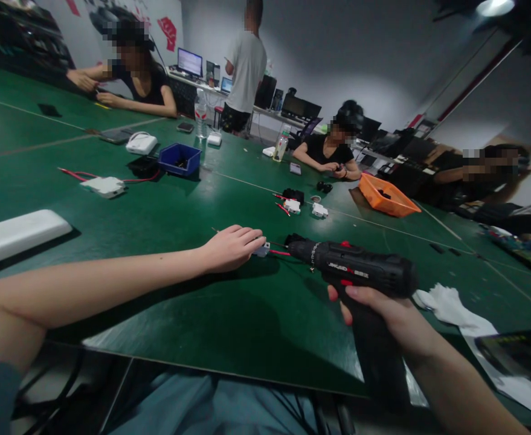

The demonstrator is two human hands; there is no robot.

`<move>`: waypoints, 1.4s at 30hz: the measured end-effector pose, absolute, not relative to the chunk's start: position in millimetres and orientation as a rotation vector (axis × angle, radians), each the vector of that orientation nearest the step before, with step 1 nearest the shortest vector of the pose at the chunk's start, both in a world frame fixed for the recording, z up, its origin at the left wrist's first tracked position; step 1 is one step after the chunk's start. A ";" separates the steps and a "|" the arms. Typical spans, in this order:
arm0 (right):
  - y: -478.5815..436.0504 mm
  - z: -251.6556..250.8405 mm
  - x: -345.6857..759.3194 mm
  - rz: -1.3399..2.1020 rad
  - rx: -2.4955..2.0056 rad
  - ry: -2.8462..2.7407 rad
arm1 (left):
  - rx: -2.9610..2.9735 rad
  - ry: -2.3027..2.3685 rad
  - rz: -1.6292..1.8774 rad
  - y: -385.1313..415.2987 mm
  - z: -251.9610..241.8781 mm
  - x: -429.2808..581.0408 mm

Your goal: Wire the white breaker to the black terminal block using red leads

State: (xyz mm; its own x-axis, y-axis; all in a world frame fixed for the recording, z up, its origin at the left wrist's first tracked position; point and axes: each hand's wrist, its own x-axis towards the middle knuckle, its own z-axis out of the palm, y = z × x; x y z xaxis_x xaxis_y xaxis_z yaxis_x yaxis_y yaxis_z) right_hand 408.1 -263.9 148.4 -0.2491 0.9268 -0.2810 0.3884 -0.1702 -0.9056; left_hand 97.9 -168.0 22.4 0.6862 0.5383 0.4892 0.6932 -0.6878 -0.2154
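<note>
Head view. Centre of frame: our left hand (231,246), fingers curled, pins small white part (261,248) on green counter (193,314). Lower right: right hand (383,311) closed round drill (360,267) handle. We judge drill heavy and stiff, best held by handle; part light, slides easily. Fingers hide most of part; bit tip unclear.

Left arm stretches forward, left hand (231,248) palm-down with fingers curled; right hand (396,323) clenched.
</note>
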 end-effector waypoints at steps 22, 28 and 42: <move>-261.9 145.0 406.1 1.435 -1.503 -1.638 | -2.516 -0.959 -0.535 -169.6 24.6 98.1; -257.7 144.5 407.3 1.456 -1.487 -1.707 | -2.516 -0.971 -0.498 -169.4 24.8 98.0; -250.8 145.4 432.1 1.422 -1.310 -1.460 | -2.536 -0.957 -0.578 -166.0 20.9 99.4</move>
State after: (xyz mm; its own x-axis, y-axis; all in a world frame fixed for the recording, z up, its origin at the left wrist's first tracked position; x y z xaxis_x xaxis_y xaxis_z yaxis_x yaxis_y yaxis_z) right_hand 432.1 -250.8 145.4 -0.2407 0.9574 -0.1596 0.1848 -0.1162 -0.9759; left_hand 99.4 -166.0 20.9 0.6856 0.5349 0.4938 0.6860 -0.7018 -0.1921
